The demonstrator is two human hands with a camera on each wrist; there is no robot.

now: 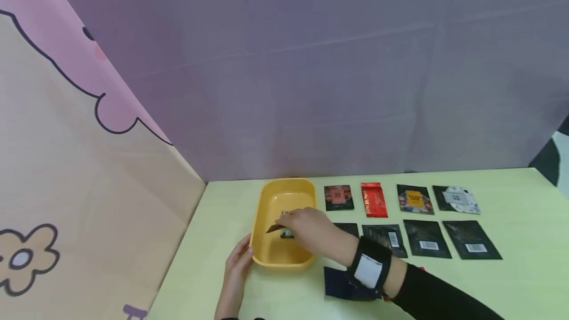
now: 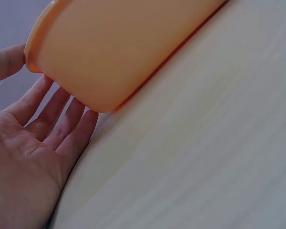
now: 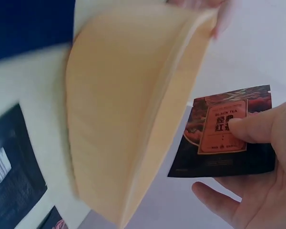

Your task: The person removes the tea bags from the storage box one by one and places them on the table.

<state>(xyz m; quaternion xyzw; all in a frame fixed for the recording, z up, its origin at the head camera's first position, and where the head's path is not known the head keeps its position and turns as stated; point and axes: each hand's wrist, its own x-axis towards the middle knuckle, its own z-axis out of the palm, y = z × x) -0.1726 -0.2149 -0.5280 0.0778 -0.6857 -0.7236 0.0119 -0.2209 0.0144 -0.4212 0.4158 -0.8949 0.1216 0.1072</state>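
Observation:
My left hand (image 1: 237, 261) holds the near-left corner of a yellow plastic tray (image 1: 284, 258), thumb at the rim and fingers against the outer wall. In the left wrist view the tray's side (image 2: 114, 47) leans across the top. Over the tray, my right hand (image 1: 313, 231) pinches a black tea sachet (image 3: 205, 164) with a reddish label reading "BLACK TEA". Below that hand another small sachet (image 1: 286, 233) lies on the tray floor, partly hidden by the hand.
Right of the tray, sachets lie in rows: a reddish-black one (image 1: 339, 197), a red one (image 1: 374, 200), several black ones with barcodes (image 1: 427, 238). A dark blue packet (image 1: 342, 284) sits nearer, partly under my right wrist. A grey curtain (image 1: 311, 88) hangs behind the table.

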